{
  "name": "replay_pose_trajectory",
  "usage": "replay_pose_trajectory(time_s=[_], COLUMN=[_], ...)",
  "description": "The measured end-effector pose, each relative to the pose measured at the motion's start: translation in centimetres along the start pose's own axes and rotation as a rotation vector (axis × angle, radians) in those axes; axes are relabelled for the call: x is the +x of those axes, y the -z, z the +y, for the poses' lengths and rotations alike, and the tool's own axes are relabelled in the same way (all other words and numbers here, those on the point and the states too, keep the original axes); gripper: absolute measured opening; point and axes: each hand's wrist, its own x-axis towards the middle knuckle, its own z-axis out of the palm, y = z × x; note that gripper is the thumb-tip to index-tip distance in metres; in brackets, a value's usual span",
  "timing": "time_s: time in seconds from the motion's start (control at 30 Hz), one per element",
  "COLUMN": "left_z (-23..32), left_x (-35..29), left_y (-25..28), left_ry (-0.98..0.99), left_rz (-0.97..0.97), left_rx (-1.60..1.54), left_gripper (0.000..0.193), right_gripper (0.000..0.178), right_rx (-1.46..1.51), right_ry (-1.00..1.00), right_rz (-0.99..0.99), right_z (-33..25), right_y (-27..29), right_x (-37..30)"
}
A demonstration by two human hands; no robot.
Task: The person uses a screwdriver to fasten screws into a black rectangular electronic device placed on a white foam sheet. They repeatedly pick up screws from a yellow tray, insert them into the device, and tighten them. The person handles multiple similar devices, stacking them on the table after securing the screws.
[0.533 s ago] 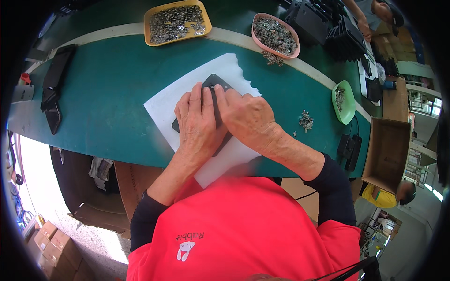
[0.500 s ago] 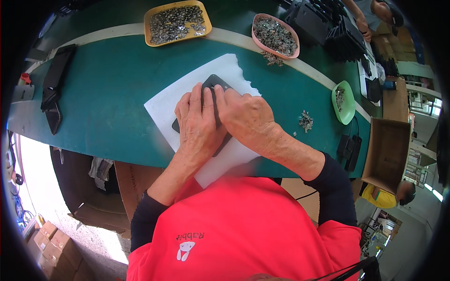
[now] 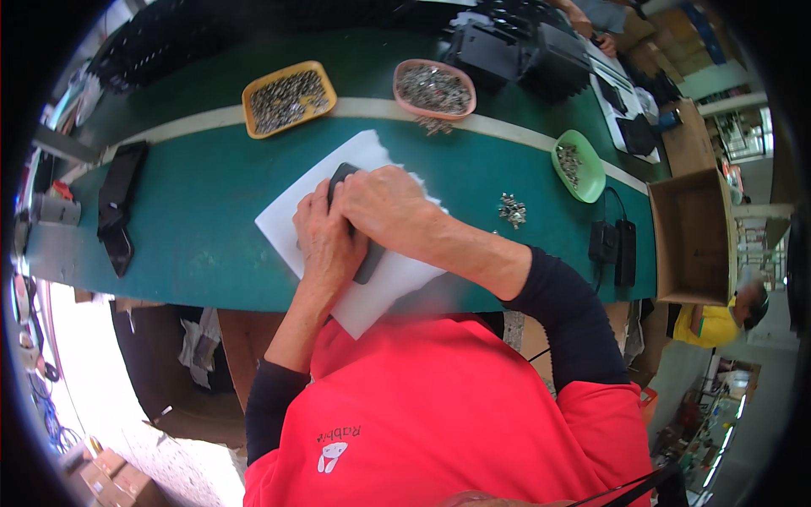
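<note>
A flat black plastic part (image 3: 368, 267) with rounded corners lies on a white sheet (image 3: 283, 211) with a torn far edge. My left hand (image 3: 325, 237) is closed on the part from its left side, covering much of it. My right hand (image 3: 387, 203) reaches over the part from the right, its fingers curled down close to the left fingertips. Whatever those right fingers hold is hidden under the hand. The part's far end shows just beyond both hands.
A yellow tray (image 3: 329, 82) and a pink tray (image 3: 404, 106) of small metal pieces stand at the back. A green bowl (image 3: 594, 182), loose metal pieces (image 3: 512, 210) and black adapters (image 3: 623, 252) lie rightward. Black panels (image 3: 121, 190) lie left. An open carton (image 3: 693, 241) stands right.
The whole view has shifted, with the trays now lower and further left in the picture. My right hand has turned and now covers more of the black part's far end.
</note>
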Motion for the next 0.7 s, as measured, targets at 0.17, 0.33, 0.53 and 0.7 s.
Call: replay_pose_trajectory(time_s=[0.17,0.33,0.53,0.7], left_z=[-0.2,-0.3,-1.1,5.3], left_x=[1.1,1.5,4.7,5.3], left_y=[-1.0,0.6,3.6,8.7], left_ry=[-0.069,0.173,0.504,-0.195], left_rz=[0.047,0.006,-0.130,0.190], left_rx=[0.026,-0.188,-0.824,-0.147], left_gripper=[0.045,0.044,0.020,0.014], right_gripper=[0.031,0.032,0.021,0.018], right_rx=[0.177,0.498,1.016,1.568], right_ry=[-0.268,-0.378,-0.503,-0.753], right_rz=[0.104,0.366,0.638,0.560], right_z=[1.8,2.2,3.4,3.7], right_y=[-0.7,-4.0,-7.4,-5.5], right_x=[-3.0,-5.8,-7.1,-8.8])
